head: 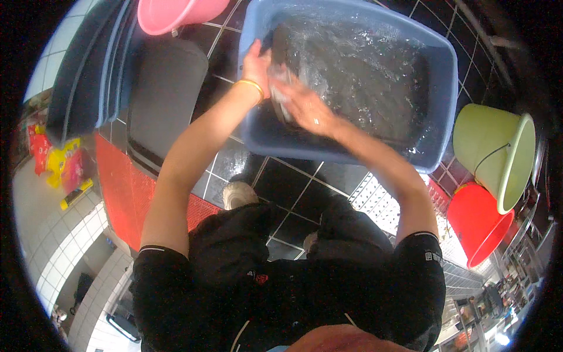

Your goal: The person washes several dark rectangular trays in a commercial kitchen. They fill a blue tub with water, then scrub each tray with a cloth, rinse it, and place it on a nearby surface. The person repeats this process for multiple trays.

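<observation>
In front of me is a large blue plastic tub (pixel 347 154) holding dark, rippling water (pixel 365 83) with bright glints. At its left side my left hand (pixel 257 66), a gold bangle at its wrist, grips the edge of a dark flat object (pixel 281 44), perhaps a tray, tilted steeply and seen nearly edge-on. My right hand (pixel 308 105) is motion-blurred, with its fingers stretched towards my left hand. A pale, semi-clear blurred thing (pixel 280 86) lies at its fingertips, against the flat object. Whether the right fingers close on it is unclear.
A dark grey tray (pixel 169 97) leans left of the tub, beside stacked blue bins (pixel 88 66). A pink tub (pixel 180 11) stands beyond. Green (pixel 484 145) and red (pixel 473 220) buckets lie tilted at the right. Red matting (pixel 123 189) covers part of the black tile floor (pixel 290 185).
</observation>
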`<action>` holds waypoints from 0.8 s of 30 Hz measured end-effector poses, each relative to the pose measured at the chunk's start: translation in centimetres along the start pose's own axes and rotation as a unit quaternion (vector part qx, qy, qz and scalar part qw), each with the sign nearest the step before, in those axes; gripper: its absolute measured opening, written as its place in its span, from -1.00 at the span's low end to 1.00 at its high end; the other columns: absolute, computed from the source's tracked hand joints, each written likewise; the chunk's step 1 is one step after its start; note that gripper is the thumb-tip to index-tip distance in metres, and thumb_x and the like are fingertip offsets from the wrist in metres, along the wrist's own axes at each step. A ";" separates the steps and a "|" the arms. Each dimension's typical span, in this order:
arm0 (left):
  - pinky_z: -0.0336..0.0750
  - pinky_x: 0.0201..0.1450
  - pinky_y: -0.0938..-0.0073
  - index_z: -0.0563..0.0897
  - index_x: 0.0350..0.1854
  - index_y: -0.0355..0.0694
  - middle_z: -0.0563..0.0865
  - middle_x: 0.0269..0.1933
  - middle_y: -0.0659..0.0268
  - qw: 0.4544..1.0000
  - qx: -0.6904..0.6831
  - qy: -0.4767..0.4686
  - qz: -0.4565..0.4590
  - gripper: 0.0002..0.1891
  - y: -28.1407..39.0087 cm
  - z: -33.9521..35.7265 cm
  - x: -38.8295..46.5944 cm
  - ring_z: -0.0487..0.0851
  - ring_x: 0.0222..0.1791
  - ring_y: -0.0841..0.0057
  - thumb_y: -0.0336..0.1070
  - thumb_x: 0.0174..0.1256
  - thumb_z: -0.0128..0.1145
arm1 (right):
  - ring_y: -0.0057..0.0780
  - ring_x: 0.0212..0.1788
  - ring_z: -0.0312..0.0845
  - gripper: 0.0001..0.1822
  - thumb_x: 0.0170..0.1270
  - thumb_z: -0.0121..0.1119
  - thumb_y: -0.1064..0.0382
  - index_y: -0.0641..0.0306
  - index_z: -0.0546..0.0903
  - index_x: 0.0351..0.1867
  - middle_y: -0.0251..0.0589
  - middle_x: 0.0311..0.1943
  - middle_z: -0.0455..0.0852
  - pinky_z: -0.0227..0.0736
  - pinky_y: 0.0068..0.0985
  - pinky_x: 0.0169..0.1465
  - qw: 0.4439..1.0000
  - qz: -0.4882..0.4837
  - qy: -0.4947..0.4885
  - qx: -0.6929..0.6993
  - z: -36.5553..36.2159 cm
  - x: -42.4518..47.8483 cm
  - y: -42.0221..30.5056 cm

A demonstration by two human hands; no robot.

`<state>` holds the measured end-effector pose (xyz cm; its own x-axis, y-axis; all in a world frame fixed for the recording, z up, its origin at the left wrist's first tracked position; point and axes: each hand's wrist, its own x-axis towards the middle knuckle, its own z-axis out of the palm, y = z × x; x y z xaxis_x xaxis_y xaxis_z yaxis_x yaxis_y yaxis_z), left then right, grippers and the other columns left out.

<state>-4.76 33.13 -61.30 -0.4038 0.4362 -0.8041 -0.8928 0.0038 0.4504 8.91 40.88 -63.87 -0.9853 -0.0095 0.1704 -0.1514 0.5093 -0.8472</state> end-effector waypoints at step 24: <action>0.42 0.03 0.36 0.26 0.21 -0.20 0.51 0.02 0.21 0.954 0.255 -0.002 0.155 -0.34 -3.1 -3.6 2.9 0.49 -0.02 0.36 -0.60 -0.09 0.05 | -0.11 0.37 0.02 -0.40 0.22 -0.07 -0.01 -0.14 0.19 0.32 -0.32 0.32 0.22 -0.13 -0.09 0.39 0.864 0.261 0.040 -0.429 -12.5 -1.3 11.2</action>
<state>-3.93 31.17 -66.44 -0.6309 0.4913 -0.6005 -0.5167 0.3113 0.7976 9.46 57.32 -67.31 -0.8878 0.4565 -0.0582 0.4600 0.8768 -0.1399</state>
